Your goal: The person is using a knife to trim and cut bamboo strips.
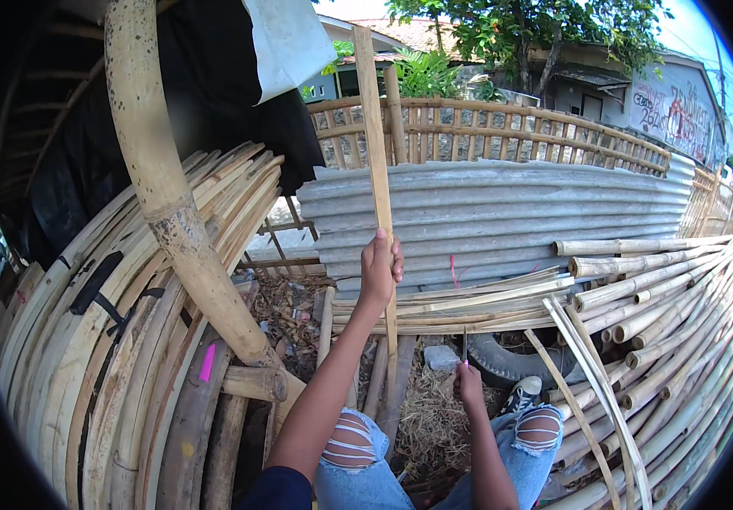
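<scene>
My left hand (377,270) is wrapped round a long flat bamboo slat (375,144) in front of me. The slat stands nearly upright, its top well above the fence line and its lower end down between my knees and the bundle. Low on the right, my right hand (468,384) is closed round the handle of a knife (466,347). Its narrow dark blade points up and away from me, apart from the slat. Beyond the knife lies a bundle of thin split bamboo strips (485,316).
Stacked bamboo slats (128,340) fill the left side, behind a thick leaning bamboo pole (154,170). Many round bamboo poles (681,314) lie on the right. A tyre (511,361) sits near my shoe (523,394). Corrugated metal sheeting (494,204) and a bamboo fence (502,127) stand ahead.
</scene>
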